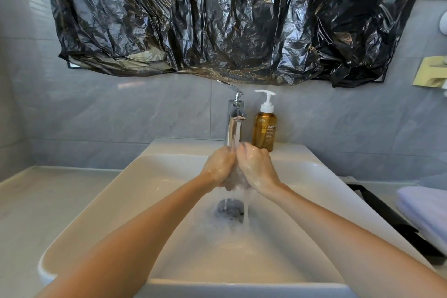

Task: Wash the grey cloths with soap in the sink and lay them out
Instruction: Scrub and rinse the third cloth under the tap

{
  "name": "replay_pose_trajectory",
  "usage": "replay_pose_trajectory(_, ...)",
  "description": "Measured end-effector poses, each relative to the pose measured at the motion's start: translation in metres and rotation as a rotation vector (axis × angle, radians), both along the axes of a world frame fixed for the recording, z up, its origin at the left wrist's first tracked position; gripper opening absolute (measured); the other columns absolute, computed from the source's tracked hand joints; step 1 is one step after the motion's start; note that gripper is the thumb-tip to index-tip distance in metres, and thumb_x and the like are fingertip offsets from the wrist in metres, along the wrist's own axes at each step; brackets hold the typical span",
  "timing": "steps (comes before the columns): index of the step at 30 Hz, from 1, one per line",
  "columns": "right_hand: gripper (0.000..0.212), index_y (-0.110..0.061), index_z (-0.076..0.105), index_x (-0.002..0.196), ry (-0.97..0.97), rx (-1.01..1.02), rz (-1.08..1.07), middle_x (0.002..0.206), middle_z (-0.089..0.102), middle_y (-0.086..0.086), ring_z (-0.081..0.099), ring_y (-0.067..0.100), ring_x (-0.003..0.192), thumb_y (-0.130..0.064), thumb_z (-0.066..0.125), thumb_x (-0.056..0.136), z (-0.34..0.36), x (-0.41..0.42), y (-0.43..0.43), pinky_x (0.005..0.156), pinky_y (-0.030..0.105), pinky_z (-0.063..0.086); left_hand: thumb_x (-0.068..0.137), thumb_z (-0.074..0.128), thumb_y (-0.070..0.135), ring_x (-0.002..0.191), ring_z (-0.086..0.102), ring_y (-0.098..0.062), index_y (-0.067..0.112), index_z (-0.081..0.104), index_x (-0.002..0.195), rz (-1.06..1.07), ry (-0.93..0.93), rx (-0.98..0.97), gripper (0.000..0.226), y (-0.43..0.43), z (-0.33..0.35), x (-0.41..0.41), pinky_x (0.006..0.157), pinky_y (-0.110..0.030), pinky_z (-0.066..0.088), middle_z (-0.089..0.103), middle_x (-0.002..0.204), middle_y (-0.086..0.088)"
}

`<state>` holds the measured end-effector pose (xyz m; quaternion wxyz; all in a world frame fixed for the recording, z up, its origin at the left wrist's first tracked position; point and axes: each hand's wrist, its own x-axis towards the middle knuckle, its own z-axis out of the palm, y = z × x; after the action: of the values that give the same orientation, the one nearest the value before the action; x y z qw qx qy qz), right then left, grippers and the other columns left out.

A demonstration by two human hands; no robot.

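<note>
The grey cloth (235, 181) is bunched into a wet, sudsy wad over the middle of the sink (116, 203), just below the spout of the tap (235, 120) and above the drain (229, 208). Both hands close on it: the left hand (219, 164) and the right hand (254, 164) press knuckle to knuckle, each grip curled tight round its side of the wad, with only the lower end of the cloth showing between them. Water runs from the tap onto the hands and falls off the cloth in a thin stream toward the drain. This looks like the scrubbing or rinsing step, lather still on the skin. The next move likely calls for kneading until the runoff is clear, then wringing hard before lifting the cloth out to spread it flat — dripping suds on the way would be the risk. The amber soap bottle (264, 128) stands on the far rim just right of the tap. On the counter (36, 203) to the right lies folded pale fabric (425, 213); whether it is another of the cloths I cannot tell. Black plastic sheeting (217, 19) covers the wall above.
</note>
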<state>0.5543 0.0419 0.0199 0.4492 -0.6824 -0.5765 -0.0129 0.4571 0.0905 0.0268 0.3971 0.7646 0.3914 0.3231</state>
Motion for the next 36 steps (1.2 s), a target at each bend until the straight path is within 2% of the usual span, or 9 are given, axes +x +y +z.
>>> replay_pose_trajectory(3, 0.037, -0.015, 0.051, 0.083, -0.175, -0.031, 0.034, 0.063, 0.054, -0.001, 0.057, 0.019, 0.062, -0.03, 0.026, 0.105, 0.006, 0.003, -0.007, 0.059, 0.026, 0.04, 0.102, 0.03, 0.046, 0.09, 0.064, -0.031, 0.009, 0.061, 0.101, 0.065, 0.027, 0.005, 0.049, 0.002, 0.0, 0.003, 0.077, -0.04, 0.055, 0.067, 0.099, -0.014)
replay_pose_trajectory(8, 0.021, -0.022, 0.035, 0.103, -0.281, -0.025, 0.003, 0.093, 0.053, -0.003, 0.058, 0.021, 0.078, -0.043, 0.031, 0.102, 0.015, 0.001, -0.008, 0.068, 0.037, 0.049, 0.1, 0.038, 0.047, 0.06, 0.059, -0.021, 0.007, 0.056, 0.112, 0.07, -0.136, -0.341, 0.046, 0.01, 0.001, 0.0, 0.034, -0.018, 0.039, 0.065, 0.092, -0.016)
replay_pose_trajectory(13, 0.035, -0.031, 0.047, 0.125, -0.014, -0.108, 0.321, 0.133, 0.039, -0.004, 0.047, 0.013, 0.116, -0.051, 0.043, 0.097, 0.004, 0.0, -0.005, 0.097, 0.037, 0.046, 0.101, 0.044, 0.037, 0.049, 0.056, -0.013, 0.003, 0.059, 0.087, 0.056, -0.442, -0.691, 0.04, 0.01, 0.013, -0.016, 0.031, -0.016, 0.041, 0.061, 0.063, -0.01)
replay_pose_trajectory(16, 0.042, -0.03, 0.05, 0.122, 0.141, -0.092, 0.25, 0.127, 0.045, 0.002, 0.054, 0.019, 0.109, -0.059, 0.039, 0.094, -0.002, -0.001, 0.003, 0.08, 0.037, 0.054, 0.098, 0.041, 0.052, 0.044, 0.06, -0.012, 0.002, 0.06, 0.086, -0.069, -0.59, -0.859, 0.054, 0.011, 0.018, -0.023, 0.036, -0.018, 0.048, 0.064, 0.061, -0.009)
replay_pose_trajectory(19, 0.035, -0.025, 0.054, 0.102, 0.275, 0.024, 0.151, 0.101, 0.06, 0.003, 0.06, 0.02, 0.087, -0.056, 0.041, 0.095, 0.002, -0.004, 0.007, 0.061, 0.03, 0.047, 0.096, 0.035, 0.059, 0.07, 0.064, -0.013, 0.015, 0.056, 0.113, -0.064, -0.305, -0.462, 0.052, 0.003, 0.016, -0.017, 0.049, -0.022, 0.051, 0.066, 0.09, -0.006)
replay_pose_trajectory(23, 0.023, -0.032, 0.053, 0.095, 0.585, 0.046, -0.018, 0.098, 0.066, 0.001, 0.064, 0.023, 0.094, -0.054, 0.047, 0.094, 0.009, -0.005, 0.012, 0.084, 0.043, 0.056, 0.096, 0.04, 0.055, 0.1, 0.061, -0.019, 0.019, 0.045, 0.128, -0.051, -0.28, -0.053, 0.048, -0.001, 0.008, -0.004, 0.075, -0.034, 0.058, 0.054, 0.124, -0.008)
replay_pose_trajectory(26, 0.032, -0.025, 0.06, 0.099, 0.734, -0.003, -0.118, 0.104, 0.067, 0.009, 0.065, 0.029, 0.097, -0.055, 0.048, 0.093, 0.01, -0.007, 0.017, 0.088, 0.046, 0.055, 0.098, 0.04, 0.048, 0.097, 0.06, -0.017, 0.016, 0.049, 0.113, -0.013, -0.287, 0.058, 0.037, -0.008, 0.005, 0.0, 0.083, -0.033, 0.055, 0.059, 0.114, -0.008)
replay_pose_trajectory(32, 0.042, -0.017, 0.07, 0.087, 0.402, -0.001, -0.143, 0.081, 0.062, 0.004, 0.058, 0.026, 0.082, -0.043, 0.039, 0.098, 0.014, -0.012, 0.006, 0.075, 0.031, 0.045, 0.101, 0.034, 0.032, 0.083, 0.054, -0.024, 0.016, 0.045, 0.088, 0.201, -0.016, 0.283, 0.024, -0.007, 0.006, 0.011, 0.071, -0.032, 0.041, 0.054, 0.09, -0.001)
replay_pose_trajectory(36, 0.034, -0.017, 0.056, 0.086, -0.04, -0.058, -0.009, 0.086, 0.064, 0.008, 0.06, 0.029, 0.08, -0.033, 0.031, 0.103, 0.005, -0.004, 0.0, 0.068, 0.032, 0.045, 0.101, 0.03, 0.04, 0.071, 0.056, -0.022, 0.018, 0.056, 0.078, 0.23, -0.054, 0.031, 0.041, 0.0, 0.001, 0.009, 0.056, -0.027, 0.045, 0.063, 0.087, -0.008)
